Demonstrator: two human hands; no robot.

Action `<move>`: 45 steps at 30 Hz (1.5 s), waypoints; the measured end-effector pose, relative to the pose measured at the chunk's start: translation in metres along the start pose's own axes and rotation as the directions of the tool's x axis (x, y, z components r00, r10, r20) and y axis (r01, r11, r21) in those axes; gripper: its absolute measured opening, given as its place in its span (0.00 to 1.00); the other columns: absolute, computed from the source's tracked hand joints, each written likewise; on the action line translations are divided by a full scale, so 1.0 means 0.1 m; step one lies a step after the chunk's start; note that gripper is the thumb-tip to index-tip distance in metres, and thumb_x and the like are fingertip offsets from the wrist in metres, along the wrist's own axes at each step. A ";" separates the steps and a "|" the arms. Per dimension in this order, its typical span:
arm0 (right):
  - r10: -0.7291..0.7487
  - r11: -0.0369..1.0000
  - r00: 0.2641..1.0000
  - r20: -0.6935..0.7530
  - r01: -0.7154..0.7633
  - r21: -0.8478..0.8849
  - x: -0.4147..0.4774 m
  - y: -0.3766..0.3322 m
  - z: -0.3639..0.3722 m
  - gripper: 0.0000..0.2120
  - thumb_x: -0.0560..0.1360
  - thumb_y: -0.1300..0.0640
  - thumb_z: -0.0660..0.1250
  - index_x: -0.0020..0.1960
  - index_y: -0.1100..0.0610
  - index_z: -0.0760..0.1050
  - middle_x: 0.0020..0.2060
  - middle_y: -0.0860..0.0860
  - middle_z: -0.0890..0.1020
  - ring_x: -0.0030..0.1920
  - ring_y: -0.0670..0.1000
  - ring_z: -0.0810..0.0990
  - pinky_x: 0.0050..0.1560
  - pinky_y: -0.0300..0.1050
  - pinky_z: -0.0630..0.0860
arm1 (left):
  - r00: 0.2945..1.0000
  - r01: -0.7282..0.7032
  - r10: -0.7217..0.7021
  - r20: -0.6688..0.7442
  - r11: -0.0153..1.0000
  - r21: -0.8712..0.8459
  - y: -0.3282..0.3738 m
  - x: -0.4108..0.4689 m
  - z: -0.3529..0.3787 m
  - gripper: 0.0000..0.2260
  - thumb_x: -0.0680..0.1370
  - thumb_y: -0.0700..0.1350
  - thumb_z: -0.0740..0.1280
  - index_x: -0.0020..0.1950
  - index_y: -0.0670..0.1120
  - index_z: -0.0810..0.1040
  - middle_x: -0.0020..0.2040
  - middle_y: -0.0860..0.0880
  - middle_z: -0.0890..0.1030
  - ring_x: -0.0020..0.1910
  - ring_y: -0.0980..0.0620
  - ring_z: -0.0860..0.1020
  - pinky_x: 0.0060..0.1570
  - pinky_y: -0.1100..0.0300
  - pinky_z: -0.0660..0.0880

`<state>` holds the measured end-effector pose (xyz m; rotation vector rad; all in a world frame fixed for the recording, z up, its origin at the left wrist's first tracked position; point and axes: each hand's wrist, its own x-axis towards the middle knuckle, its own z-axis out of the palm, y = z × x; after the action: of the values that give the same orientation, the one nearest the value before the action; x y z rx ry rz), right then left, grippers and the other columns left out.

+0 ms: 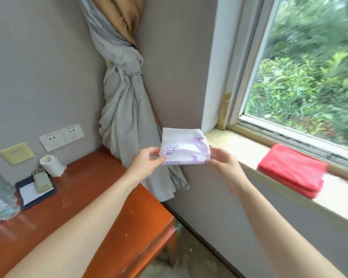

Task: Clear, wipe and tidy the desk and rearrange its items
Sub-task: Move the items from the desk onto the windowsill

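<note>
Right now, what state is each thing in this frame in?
Tissue pack: held in the air between both hands.
Left hand: pinching the pack's left end.
Right hand: gripping its right end.
Curtain: tied in a knot.
Red cloth: folded on the windowsill.
Paper roll: upright on the desk.
Remote: lying on a dark pad.

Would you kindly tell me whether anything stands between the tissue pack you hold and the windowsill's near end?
Nothing visible does. The tissue pack, held by the left hand and right hand, hangs just beside the bare end of the windowsill; the folded red cloth lies farther right.
</note>
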<state>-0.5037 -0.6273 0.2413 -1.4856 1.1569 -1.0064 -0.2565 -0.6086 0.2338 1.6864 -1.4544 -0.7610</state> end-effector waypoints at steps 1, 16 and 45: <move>-0.006 1.000 0.999 -0.034 0.006 -0.003 -0.03 0.00 -0.18 0.12 0.73 0.64 0.71 0.53 0.51 0.79 0.49 0.43 0.85 0.51 0.40 0.82 0.51 0.34 0.74 | 0.999 -0.034 0.034 0.015 0.999 -0.002 0.13 0.06 0.15 0.14 0.77 0.44 0.71 0.63 0.45 0.79 0.57 0.53 0.81 0.56 0.52 0.80 0.59 0.56 0.75; 0.158 0.949 0.981 -0.114 -0.182 -0.257 0.76 0.41 -1.67 0.15 0.71 0.63 0.68 0.56 0.53 0.81 0.49 0.49 0.84 0.45 0.48 0.79 0.44 0.42 0.70 | 0.997 -0.048 0.044 0.062 0.997 0.056 0.86 1.21 1.68 0.12 0.76 0.40 0.70 0.58 0.46 0.77 0.54 0.51 0.81 0.53 0.51 0.81 0.52 0.62 0.73; 0.228 0.866 0.935 -0.271 -0.323 -0.383 0.76 0.73 -2.09 0.24 0.74 0.63 0.66 0.70 0.60 0.71 0.63 0.58 0.78 0.63 0.54 0.77 0.63 0.52 0.74 | 0.983 -0.106 0.069 0.169 0.969 0.222 1.08 1.22 2.31 0.28 0.80 0.47 0.63 0.78 0.45 0.58 0.76 0.46 0.59 0.73 0.47 0.64 0.67 0.57 0.62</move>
<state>-0.7017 -0.7485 0.2136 -1.4994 1.7833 -0.7583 -0.4849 -0.7736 0.2088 1.7499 -1.7757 -0.7151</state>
